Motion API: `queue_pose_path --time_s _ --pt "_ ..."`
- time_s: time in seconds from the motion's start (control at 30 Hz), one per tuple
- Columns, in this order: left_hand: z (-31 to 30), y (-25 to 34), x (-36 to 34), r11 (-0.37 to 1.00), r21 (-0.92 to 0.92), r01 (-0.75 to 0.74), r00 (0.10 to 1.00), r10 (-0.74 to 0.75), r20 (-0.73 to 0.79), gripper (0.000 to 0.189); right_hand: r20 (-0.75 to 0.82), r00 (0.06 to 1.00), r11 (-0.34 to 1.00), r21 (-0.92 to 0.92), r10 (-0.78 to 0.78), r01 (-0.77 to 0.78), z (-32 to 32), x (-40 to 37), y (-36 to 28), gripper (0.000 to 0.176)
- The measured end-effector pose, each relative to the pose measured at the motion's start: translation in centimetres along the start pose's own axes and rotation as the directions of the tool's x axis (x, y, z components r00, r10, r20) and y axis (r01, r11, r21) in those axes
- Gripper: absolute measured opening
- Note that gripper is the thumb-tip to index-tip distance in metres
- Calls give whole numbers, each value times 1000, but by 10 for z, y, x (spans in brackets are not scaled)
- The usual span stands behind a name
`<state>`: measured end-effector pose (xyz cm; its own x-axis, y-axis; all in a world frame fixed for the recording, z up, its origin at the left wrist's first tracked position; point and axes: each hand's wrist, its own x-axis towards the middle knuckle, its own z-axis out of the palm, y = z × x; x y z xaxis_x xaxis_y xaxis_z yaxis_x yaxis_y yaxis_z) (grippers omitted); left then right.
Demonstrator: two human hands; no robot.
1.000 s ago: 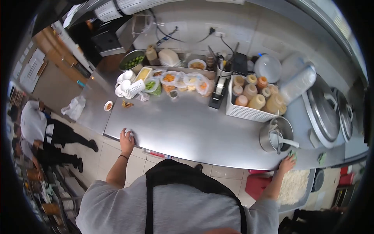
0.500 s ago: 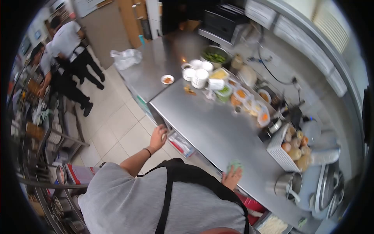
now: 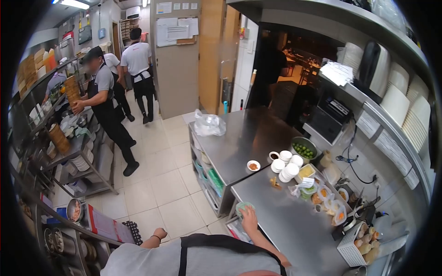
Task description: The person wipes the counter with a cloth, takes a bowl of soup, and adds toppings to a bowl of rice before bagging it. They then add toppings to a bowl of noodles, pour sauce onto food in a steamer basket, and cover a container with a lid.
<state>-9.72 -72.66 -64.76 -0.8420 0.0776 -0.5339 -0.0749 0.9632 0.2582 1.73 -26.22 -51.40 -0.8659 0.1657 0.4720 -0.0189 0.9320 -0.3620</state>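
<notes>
Head view: my right hand point(image 3: 249, 214), fingers flat, wipes cloth point(image 3: 241, 207) at counter point(image 3: 287, 223) corner; left hand point(image 3: 159, 233) curled, apparently empty; next needs steady pressure.

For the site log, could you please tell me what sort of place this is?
Most likely a restaurant kitchen: long stainless-steel counters, stacked small white bowls, and aproned staff beside racks of dishes.

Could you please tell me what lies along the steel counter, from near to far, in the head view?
Right hand on a green cloth, small sauce dish, bowl of limes, plastic bag.
</notes>
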Motion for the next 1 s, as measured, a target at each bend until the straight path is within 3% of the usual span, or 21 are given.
queue_pose_path --time_s 0.03,0.1,0.2,0.27,0.3,0.37,0.4,0.53,0.7,0.77,0.83,0.87,0.93,1.0 --pt "2 -15 -2 1000 4 11 1000 -11 2 27 6 1000 1000 10 1 -1 -2 10 -12 38" --pt "7 -32 0 987 -146 70 994 -80 -68 29 196 961 847 460 195 -265 -14 35 -26 35" --pt "22 -39 -8 970 -227 89 992 -107 -69 29 -76 949 908 322 306 -267 -45 64 -14 34" --pt "35 -36 -21 967 -233 106 993 -115 -25 29 -91 914 894 266 395 -360 -76 82 6 35" --pt "68 -53 -4 972 -216 89 996 -86 22 29 -83 909 907 145 409 -395 -79 85 28 34" --pt "107 -70 4 978 -199 61 994 -41 104 28 85 851 820 -334 518 -465 -97 92 40 38" --pt "109 -73 1 974 -217 59 991 -32 127 28 96 823 785 -380 560 -490 -97 95 47 46" --pt "99 -86 -11 958 -267 105 988 -70 139 28 159 819 825 -249 551 -507 -78 130 64 52" --pt "61 -96 -6 954 -270 132 991 -118 66 27 142 849 850 -238 510 -470 -17 198 79 59" --pt "38 -93 6 956 -279 93 995 -99 -5 27 119 886 856 -342 449 -388 -2 223 76 61" --pt "18 -87 25 967 -256 12 996 -34 -80 27 206 917 873 -432 341 -227 20 252 82 61" --pt "10 -86 35 979 -200 -40 994 19 -108 27 244 922 885 -432 300 -174 21 259 81 61" --pt "-13 -78 60 958 152 -242 970 245 3 27 278 928 890 -443 248 -105 31 269 91 51" --pt "-44 -24 44 971 -239 -1 986 -40 -164 30 338 909 869 -492 244 -51 27 278 98 40"
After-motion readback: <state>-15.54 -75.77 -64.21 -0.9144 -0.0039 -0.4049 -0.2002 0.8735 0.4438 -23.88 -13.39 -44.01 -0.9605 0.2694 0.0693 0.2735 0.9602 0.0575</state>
